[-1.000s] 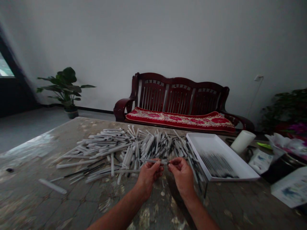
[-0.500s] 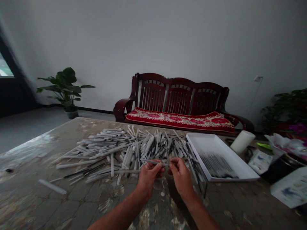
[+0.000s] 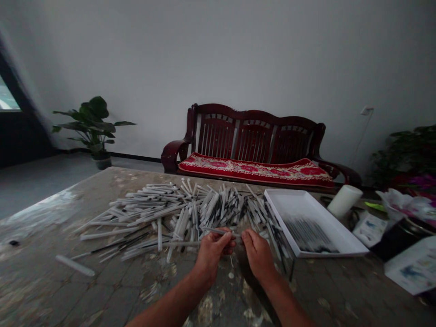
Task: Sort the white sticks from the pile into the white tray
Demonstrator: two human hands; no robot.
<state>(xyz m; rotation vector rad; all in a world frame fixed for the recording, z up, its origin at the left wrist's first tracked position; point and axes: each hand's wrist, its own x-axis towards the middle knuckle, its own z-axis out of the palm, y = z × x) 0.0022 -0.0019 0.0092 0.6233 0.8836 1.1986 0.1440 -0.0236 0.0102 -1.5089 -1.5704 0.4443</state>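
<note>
our left hand [image 3: 211,250] slants up from the bottom edge, its thumb laid over curled fingers, pinching a thin stick [image 3: 215,230]. our right hand [image 3: 258,252] leans in from the other side, thumb and fingers drawn together at the stick's right end; we cannot tell whether they grip that end or only meet it. the stick's middle is partly covered by our left thumb, its tip by the right fingertips is hard to make out, and both our arms are cut off below. we see the stick as slim, straight and greyish, paler toward the right. it lies nearly level above the table [image 3: 112,295], just before a jumbled pile of similar sticks [image 3: 184,204] and left of a white tray [image 3: 344,238].
</note>
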